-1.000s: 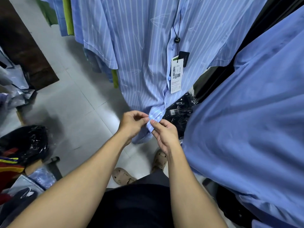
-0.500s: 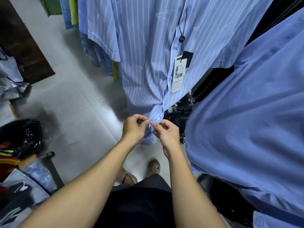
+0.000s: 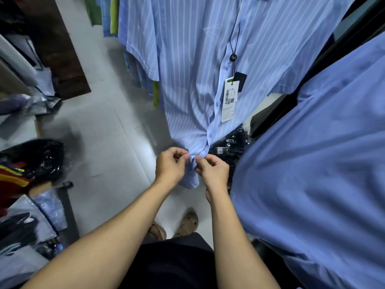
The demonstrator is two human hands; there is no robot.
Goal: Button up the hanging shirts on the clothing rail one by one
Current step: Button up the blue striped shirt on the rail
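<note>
A light-blue shirt with white stripes (image 3: 187, 80) hangs in front of me, its front placket closed by buttons down to near the hem. A white price tag (image 3: 228, 102) dangles from a black cord on its front. My left hand (image 3: 169, 165) pinches the left edge of the shirt's bottom placket, and my right hand (image 3: 211, 171) pinches the right edge beside it, fingertips almost touching. The button between my fingers is hidden. A plain blue shirt (image 3: 312, 163) hangs close on my right.
More shirts in blue, checked and green (image 3: 108, 15) hang further along the rail. Black plastic-wrapped packs (image 3: 231, 142) lie under the shirts. A black bag (image 3: 39, 157) and bagged clothes (image 3: 25, 222) crowd the left. Grey tiled floor (image 3: 108, 142) lies between.
Both hands have stayed together on the shirt's lower placket, working slightly lower toward the hem. My view has shifted a little, so the shirts sit further right.
</note>
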